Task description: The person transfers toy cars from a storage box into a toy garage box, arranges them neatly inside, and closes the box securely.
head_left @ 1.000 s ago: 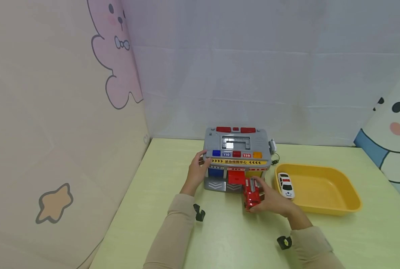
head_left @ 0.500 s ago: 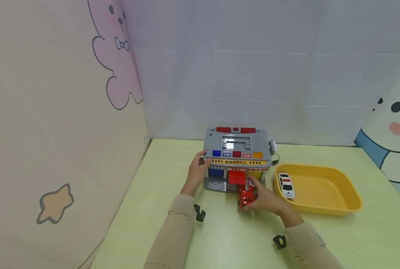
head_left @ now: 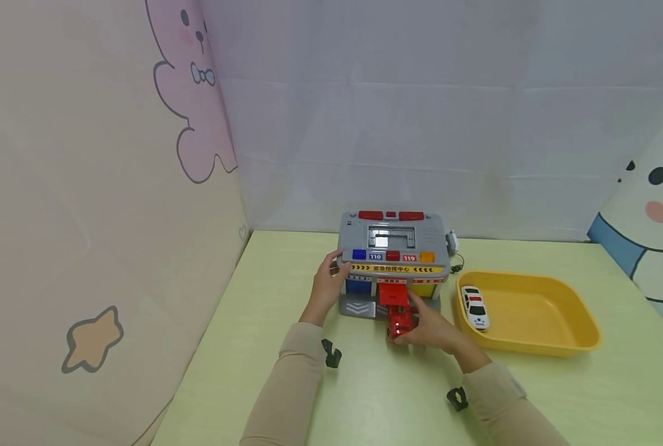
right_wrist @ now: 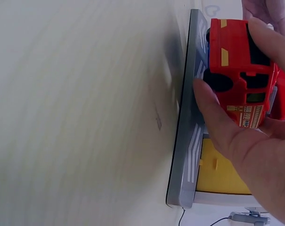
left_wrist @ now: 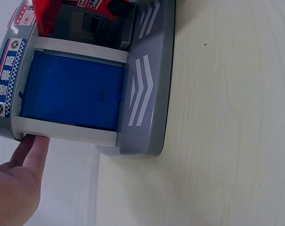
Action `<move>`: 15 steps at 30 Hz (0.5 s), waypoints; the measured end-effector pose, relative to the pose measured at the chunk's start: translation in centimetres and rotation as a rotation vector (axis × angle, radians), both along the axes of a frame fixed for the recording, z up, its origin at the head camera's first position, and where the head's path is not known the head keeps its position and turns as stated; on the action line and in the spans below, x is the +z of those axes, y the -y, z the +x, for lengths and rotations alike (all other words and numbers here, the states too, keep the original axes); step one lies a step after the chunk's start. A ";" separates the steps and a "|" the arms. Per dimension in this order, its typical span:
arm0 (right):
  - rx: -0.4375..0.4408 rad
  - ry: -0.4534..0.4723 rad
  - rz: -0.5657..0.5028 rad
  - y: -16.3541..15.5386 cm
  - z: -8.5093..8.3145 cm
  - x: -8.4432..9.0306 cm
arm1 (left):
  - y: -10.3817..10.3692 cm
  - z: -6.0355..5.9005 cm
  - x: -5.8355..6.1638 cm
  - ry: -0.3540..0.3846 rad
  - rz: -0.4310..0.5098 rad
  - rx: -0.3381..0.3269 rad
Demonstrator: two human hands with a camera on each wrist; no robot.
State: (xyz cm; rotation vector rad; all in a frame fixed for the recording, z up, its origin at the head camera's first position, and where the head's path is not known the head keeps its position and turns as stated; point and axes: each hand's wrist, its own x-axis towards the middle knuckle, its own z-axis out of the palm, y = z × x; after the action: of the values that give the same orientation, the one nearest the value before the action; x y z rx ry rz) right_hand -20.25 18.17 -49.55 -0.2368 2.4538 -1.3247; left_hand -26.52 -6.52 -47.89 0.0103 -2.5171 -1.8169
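A grey toy emergency station (head_left: pixel 390 269) stands on the table, its blue door (left_wrist: pixel 71 89) and yellow door (right_wrist: pixel 222 169) down. Over the middle bay the red door (head_left: pixel 393 293) is raised. My left hand (head_left: pixel 327 287) holds the station at its left front corner, and in the left wrist view its fingers (left_wrist: pixel 37 153) touch the side wall. My right hand (head_left: pixel 433 327) grips a red toy fire truck (right_wrist: pixel 239 52) between thumb and fingers. The truck is on the ramp, its far end under the red door and hidden in the head view.
To the right, a yellow tray (head_left: pixel 532 347) holds a white toy police car (head_left: pixel 474 308) against its left side. A black cord (head_left: pixel 456 265) lies beside the station's right end. A pale curtain (head_left: pixel 393 142) hangs behind the table.
The right hand has moved the fire truck left, from in front of the yellow door to the middle bay, and slightly in under the red door. The left hand stays put.
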 end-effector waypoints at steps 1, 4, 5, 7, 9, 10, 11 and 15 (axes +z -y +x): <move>-0.003 -0.003 -0.005 0.1 0.0 0.0 | 0.0 0.0 0.0 0.001 -0.001 0.001; -0.005 -0.010 -0.015 0.3 -0.1 -0.1 | 0.0 0.0 -0.1 -0.001 -0.001 0.001; -0.005 -0.011 -0.017 0.3 -0.1 -0.1 | 0.0 0.0 -0.1 -0.002 -0.001 0.001; -0.009 -0.010 -0.013 0.5 -0.2 -0.1 | 0.0 0.0 -0.1 -0.004 0.000 -0.001; -0.017 -0.005 -0.003 0.7 -0.2 -0.1 | 0.0 -0.1 -0.2 -0.006 0.000 -0.003; -0.022 -0.001 0.004 0.8 -0.2 -0.1 | 0.0 -0.1 -0.2 -0.006 0.001 -0.003; -0.027 0.001 0.009 0.9 -0.3 -0.1 | 0.0 -0.1 -0.2 -0.004 0.001 -0.002; -0.052 0.000 0.010 1.3 -0.3 0.0 | -0.1 -0.2 -0.2 -0.003 0.002 0.001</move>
State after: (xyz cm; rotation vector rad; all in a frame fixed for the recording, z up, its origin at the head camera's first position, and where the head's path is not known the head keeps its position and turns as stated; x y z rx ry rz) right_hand -20.56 16.88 -49.54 -0.1712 2.4823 -1.3329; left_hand -26.70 -6.45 -48.09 0.0095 -2.5129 -1.8173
